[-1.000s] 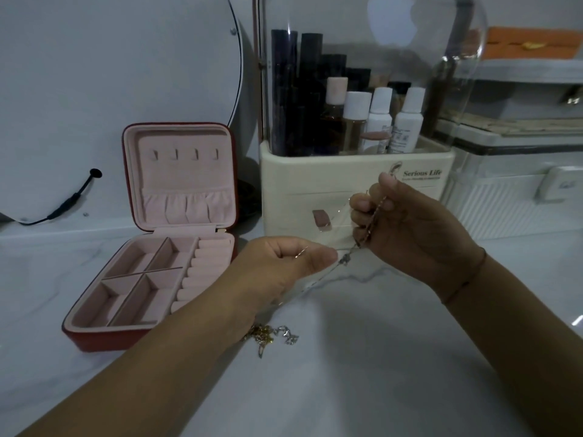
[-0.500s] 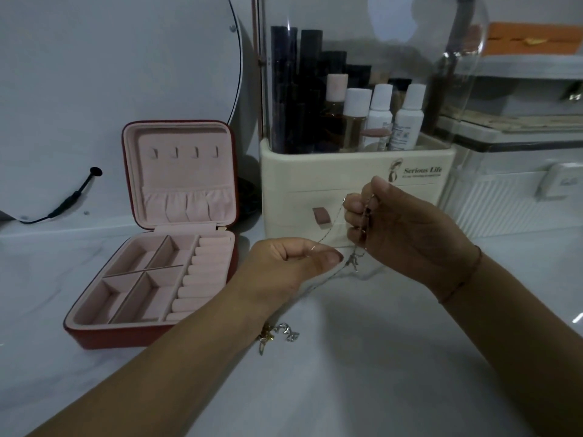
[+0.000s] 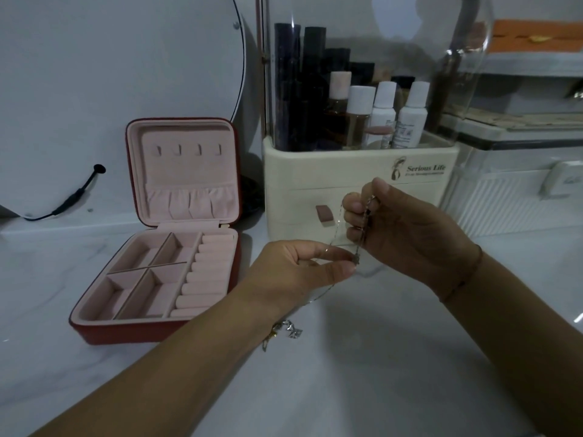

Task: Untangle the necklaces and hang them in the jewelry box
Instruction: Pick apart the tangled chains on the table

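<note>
Left hand (image 3: 296,269) and right hand (image 3: 410,234) both pinch (fingers curled), forearms converging

- Worktop (image 3: 394,383): white surface with faint grey marble veining, spanning the full width of the view
- Round panel (image 3: 126,74): pale face, thin dark rim, standing at rear left; a black cable (image 3: 74,197) runs across its lower part
- Cosmetics organiser (image 3: 359,175): cream base printed "Serious Life", clear domed cover, rear centre on the worktop; dark tubes and white-capped bottles (image 3: 383,115) upright inside
- Ribbed white case (image 3: 511,212): just beside the organiser, rear right
- Shelf (image 3: 536,63): above the case, carrying an orange item (image 3: 536,34)
- Lighting: dim and even
</note>
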Available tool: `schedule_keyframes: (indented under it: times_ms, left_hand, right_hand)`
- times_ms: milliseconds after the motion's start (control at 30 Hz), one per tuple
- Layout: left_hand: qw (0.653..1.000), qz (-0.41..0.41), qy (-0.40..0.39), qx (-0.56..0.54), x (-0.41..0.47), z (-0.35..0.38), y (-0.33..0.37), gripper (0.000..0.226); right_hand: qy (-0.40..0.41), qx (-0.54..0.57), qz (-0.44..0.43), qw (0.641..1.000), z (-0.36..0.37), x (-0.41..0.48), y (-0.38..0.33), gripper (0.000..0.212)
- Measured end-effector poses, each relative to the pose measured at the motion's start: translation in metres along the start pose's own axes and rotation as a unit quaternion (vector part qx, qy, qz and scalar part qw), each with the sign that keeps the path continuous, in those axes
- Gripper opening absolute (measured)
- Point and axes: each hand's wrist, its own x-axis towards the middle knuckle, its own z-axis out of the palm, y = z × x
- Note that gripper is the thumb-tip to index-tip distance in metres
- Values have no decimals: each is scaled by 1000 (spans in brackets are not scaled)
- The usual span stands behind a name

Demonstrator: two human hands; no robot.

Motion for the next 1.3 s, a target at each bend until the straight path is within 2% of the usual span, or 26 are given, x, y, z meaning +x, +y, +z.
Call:
schedule_keyframes:
  times_ms: [233,400,600,700,800,967,1033,1100,1200,1300]
  left_hand:
    - [1000,16,-19,6,1,0,-3,32]
    - [999,13,-27,11,7,-4,-11,16]
    - [997,2,-46,55,-1,-1,-2,39]
    - [997,10,-32,71,-2,1,-3,27]
    - [999,16,-18,39,-1,0,-4,7]
    - [999,18,-24,41,-1,-1,-5,10]
    - [999,12,-29,28,-1,0,-5,2]
    - [999,16,-32,35,1,-1,-6,13]
    - [999,26,-16,19,1,-1,-6,5]
    - [999,27,-19,23,0,0,-5,14]
  right_hand:
    - [-14,-14,0,1000,1,0,2,32]
    - [-8,-10,-2,1000,1,0,0,32]
    - [-12,-9,-4,1000,1,0,1,31]
    - [-14,-17,-6,1000,1,0,1,31]
    - [-12,-17,-10,1000,1,0,1,31]
    - [-7,-7,-8,1000,-1,1,1,31]
    - [-7,-6,-8,1000,-1,1,1,31]
    - [-9,-11,-9,1000,-1,1,1,31]
    - [-10,-20,-8,1000,0,1,1,31]
    - [-12,-13,-6,1000,0,1,1,31]
